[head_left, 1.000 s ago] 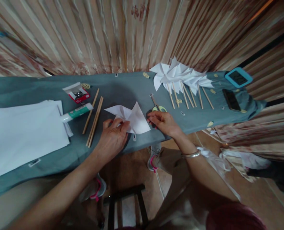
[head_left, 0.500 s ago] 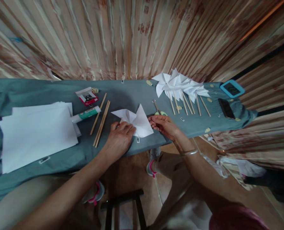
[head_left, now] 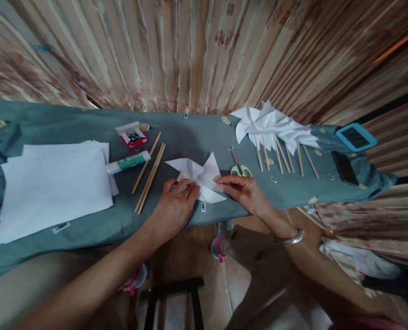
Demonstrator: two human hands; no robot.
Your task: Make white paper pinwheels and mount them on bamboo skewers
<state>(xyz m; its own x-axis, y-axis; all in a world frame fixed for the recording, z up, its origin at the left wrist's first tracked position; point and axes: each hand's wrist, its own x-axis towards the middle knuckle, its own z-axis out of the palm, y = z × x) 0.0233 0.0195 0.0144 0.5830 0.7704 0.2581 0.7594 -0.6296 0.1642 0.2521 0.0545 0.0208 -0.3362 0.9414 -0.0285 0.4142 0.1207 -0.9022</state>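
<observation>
A white paper pinwheel (head_left: 207, 176) lies on the cloth-covered table in front of me, its blades folded in toward the middle. My left hand (head_left: 178, 199) presses on its left side near the centre, fingers bent over the paper. At its right edge my right hand (head_left: 243, 192) pinches a blade between thumb and fingers. Just beyond the right hand lie scissors (head_left: 240, 169) with light green handles. Several wooden sticks (head_left: 151, 178) rest to the left of the pinwheel.
White paper sheets (head_left: 56, 188) are stacked at left, with a glue stick (head_left: 130, 161) touching them. Behind sits an open red box (head_left: 132, 136) of small dark items. Finished pinwheels (head_left: 274, 126) on sticks lie back right, near a blue-framed device (head_left: 355, 137) and a black phone (head_left: 344, 167).
My right hand has come in over the pinwheel's right edge and now grips a blade. The left hand stays on the paper. The view has shifted slightly.
</observation>
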